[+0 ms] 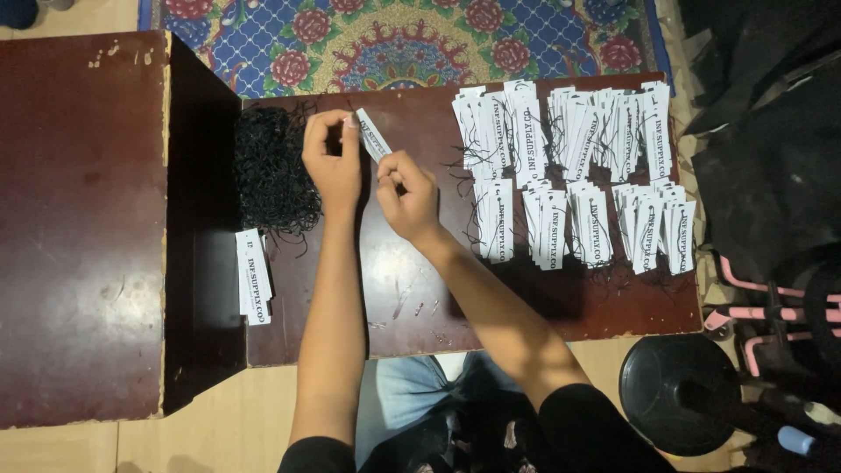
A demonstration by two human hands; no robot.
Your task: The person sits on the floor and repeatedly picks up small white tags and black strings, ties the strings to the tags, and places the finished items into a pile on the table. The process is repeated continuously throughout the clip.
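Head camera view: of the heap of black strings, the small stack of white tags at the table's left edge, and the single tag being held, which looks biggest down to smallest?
1. Heap of black strings, clearly largest.
2. Small stack of white tags.
3. Single tag pinched in the left hand; it is partly covered and tilted, so it may really match the stack's tags.

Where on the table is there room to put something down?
Bare dark wood lies along the near edge of the low brown table, below the white paper tag stacks. The right side is crowded with tags; the black string pile fills the far left.
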